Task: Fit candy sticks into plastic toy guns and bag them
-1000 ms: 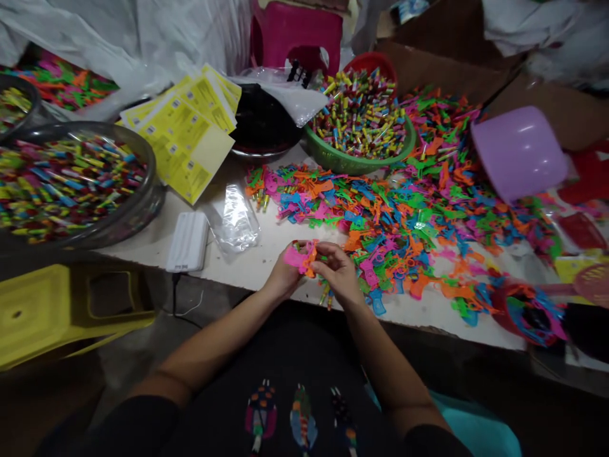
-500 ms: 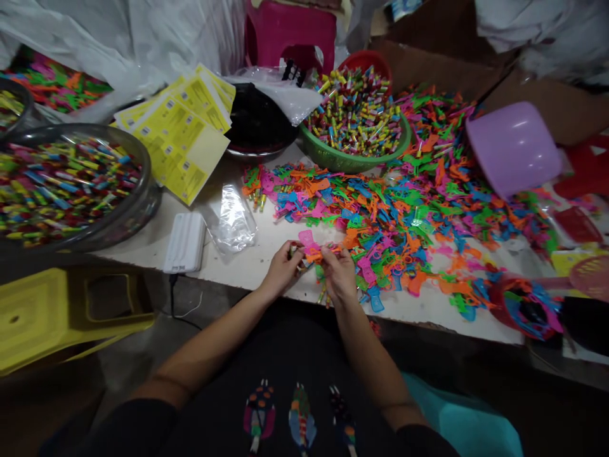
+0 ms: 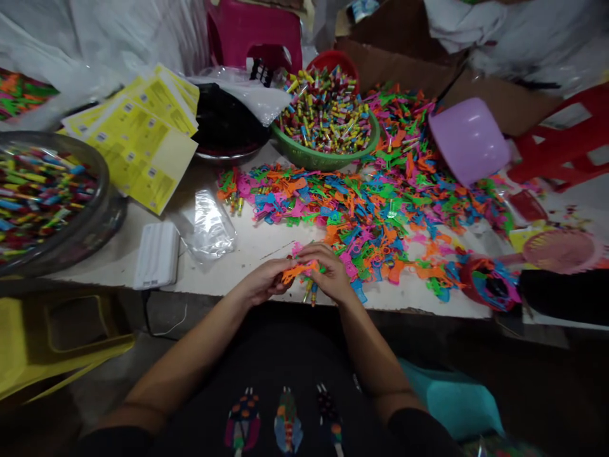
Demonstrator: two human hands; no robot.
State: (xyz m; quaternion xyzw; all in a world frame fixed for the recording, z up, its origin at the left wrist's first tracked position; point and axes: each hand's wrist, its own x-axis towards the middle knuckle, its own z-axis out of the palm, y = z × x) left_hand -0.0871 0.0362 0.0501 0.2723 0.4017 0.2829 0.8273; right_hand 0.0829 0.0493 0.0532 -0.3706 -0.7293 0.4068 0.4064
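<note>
An orange plastic toy gun (image 3: 299, 271) is between my two hands, near the table's front edge. My left hand (image 3: 262, 282) is closed around its left end, with a small dark red bit at the fingertips. From the other side, my right hand (image 3: 333, 274) curls over the gun, fingers bent and thumb against it. Part of the gun is hidden by the fingers. Just below my right hand lie a few small coloured tubes (image 3: 311, 294). A big pile of pink, green, blue and orange toy guns (image 3: 347, 203) spreads beyond and to the right.
A green basket (image 3: 323, 160) full of small tubes stands behind the pile. A clear tub (image 3: 102, 184), yellow printed sheets (image 3: 137, 139), a plastic bag (image 3: 209, 222) and a white power bank (image 3: 157, 254) are left. To the right are a purple scoop (image 3: 471, 139) and a pink sieve (image 3: 561, 251).
The view has swung to the right, so the table appears further left. My hands have drawn closer together and turned the orange toy gun; my right fingers now arch over it.
</note>
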